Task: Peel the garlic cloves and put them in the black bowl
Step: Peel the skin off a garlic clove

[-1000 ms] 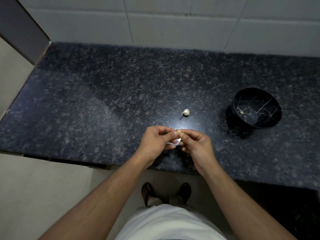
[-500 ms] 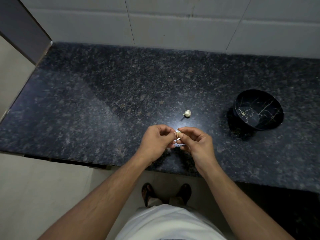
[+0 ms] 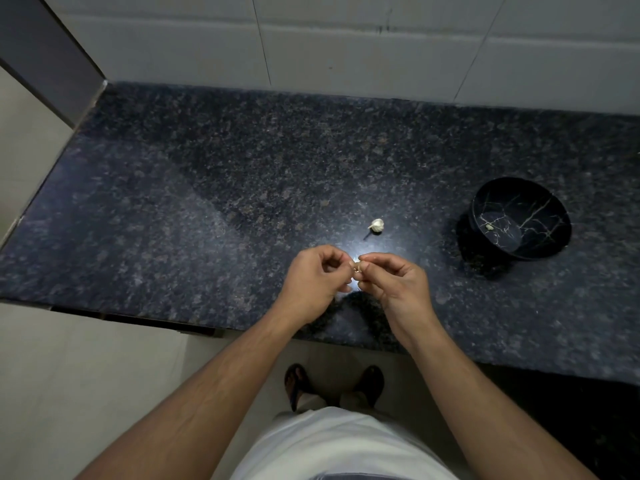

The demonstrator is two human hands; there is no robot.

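Over the front of the dark granite counter, my left hand and my right hand meet fingertip to fingertip. Both pinch one small garlic clove, mostly hidden by the fingers. A second, white-skinned piece of garlic lies on the counter just beyond the hands. At the right stands the black bowl with pale veining; one small pale clove lies inside it.
A white tiled wall backs the counter. A dark panel borders its left end. The counter's front edge runs just below my wrists, with the tiled floor and my sandalled feet beneath.
My hands stay together on the clove, their fingers shifting slightly around it. The white scrap of skin seen under the fingers a second ago no longer shows.
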